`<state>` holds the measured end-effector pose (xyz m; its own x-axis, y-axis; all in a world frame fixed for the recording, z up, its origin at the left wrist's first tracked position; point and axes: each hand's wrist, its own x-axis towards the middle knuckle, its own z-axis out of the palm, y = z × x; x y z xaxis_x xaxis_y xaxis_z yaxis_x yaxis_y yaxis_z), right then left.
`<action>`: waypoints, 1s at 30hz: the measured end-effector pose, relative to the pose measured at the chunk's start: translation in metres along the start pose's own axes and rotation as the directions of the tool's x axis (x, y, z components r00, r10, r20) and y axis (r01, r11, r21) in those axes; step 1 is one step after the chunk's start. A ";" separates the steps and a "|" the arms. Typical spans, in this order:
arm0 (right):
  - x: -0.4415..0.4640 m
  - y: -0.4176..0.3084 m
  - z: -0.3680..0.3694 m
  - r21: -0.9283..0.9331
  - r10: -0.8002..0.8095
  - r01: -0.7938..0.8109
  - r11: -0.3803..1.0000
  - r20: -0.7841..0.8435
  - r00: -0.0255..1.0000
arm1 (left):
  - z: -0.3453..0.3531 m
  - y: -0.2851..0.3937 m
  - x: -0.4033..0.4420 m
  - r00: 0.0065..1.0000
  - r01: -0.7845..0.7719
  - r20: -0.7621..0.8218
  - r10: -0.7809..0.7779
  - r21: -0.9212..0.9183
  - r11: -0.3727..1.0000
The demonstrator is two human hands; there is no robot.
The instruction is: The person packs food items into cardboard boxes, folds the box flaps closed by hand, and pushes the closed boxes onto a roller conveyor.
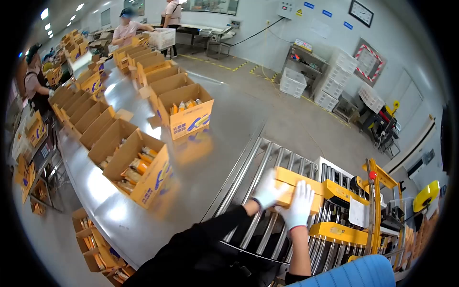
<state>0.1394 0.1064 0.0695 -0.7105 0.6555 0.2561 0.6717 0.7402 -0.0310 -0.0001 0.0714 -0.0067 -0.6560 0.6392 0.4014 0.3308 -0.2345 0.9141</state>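
Left hand (267, 190), right hand (297, 206) on carton (292, 178), blue-printed open box (192, 119), lettering illegible

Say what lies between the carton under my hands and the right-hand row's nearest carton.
The head view shows metal tabletop, then metal rollers, before your carton.

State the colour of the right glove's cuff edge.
Red cuff edge on a white right glove; head view.

- You're on a factory packing floor: open cartons (192, 117) stand in rows along a metal table (196, 179).
- Beside it, you have a roller conveyor (251, 234) with yellow guide rails (340, 233).
- Across from you, a capped worker (125, 32) stands at the cartons.
- You've stacked white crates (332, 86) and striped floor tape (240, 66) beyond.
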 end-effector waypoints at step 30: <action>0.027 -0.059 0.016 0.818 -0.526 0.309 0.485 -0.009 0.850 | -0.220 0.065 0.022 0.925 -0.085 0.293 -0.244 0.782 0.617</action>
<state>0.0769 0.0826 0.0624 -0.9556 0.1663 0.2431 -0.0657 0.6844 -0.7261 -0.1424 -0.0910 0.0739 -0.4887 0.8625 0.1314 0.7905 0.3740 0.4850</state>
